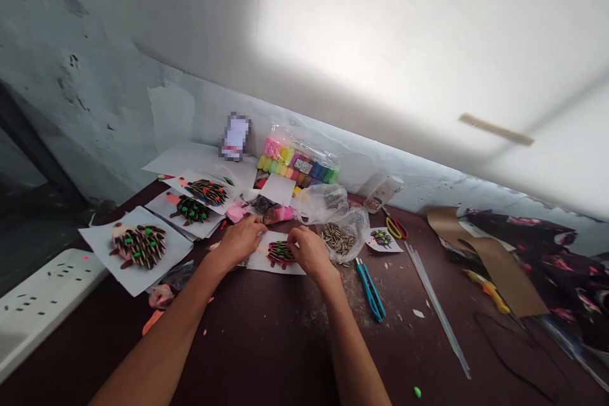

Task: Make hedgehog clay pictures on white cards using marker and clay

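A small white card (257, 261) lies in front of me on the dark table. On it is a hedgehog figure (280, 252) of pink clay, with striped sunflower seeds as spines and green dots among them. My left hand (239, 241) is beside the card's upper left edge, fingers curled together; what they hold, if anything, is hidden. Over the hedgehog's right side, my right hand (310, 250) has its thumb and fingers pinched close to the seeds. Anything between them is too small to make out. An open plastic bag of sunflower seeds (337, 238) lies just right of that hand.
Finished-looking seed hedgehogs (140, 245) lie on paper at left, near a white power strip (47, 298). Behind are coloured clay packs (299, 165) and a phone (235, 137). At right lie a teal-handled tool (371, 292), scissors (396, 228), clear sticks (440, 311) and a glue gun (490, 292).
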A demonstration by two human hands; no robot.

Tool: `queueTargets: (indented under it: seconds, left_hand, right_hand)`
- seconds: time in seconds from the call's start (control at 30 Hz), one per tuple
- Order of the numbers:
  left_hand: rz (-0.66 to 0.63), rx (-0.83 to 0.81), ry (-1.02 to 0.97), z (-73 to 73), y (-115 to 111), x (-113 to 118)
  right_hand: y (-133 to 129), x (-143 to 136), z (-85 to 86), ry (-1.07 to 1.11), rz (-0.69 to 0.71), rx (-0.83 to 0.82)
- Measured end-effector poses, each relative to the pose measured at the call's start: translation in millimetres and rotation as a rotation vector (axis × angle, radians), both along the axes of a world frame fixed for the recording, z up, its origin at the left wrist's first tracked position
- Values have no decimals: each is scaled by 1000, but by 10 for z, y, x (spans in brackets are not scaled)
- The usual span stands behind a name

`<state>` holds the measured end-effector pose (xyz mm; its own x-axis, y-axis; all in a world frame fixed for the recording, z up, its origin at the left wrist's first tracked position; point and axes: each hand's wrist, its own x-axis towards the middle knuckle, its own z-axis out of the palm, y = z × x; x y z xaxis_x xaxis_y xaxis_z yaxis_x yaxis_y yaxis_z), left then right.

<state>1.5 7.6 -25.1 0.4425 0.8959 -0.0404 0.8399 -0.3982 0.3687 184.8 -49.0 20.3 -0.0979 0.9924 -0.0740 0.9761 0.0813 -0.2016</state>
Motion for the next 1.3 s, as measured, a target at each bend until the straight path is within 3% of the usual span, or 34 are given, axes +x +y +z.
queueTargets:
  seconds: [1.3]
  left_hand:
    - [1, -11, 5, 20, -1, -3]
  right_hand:
    - [-25, 42, -89, 71, 26, 4]
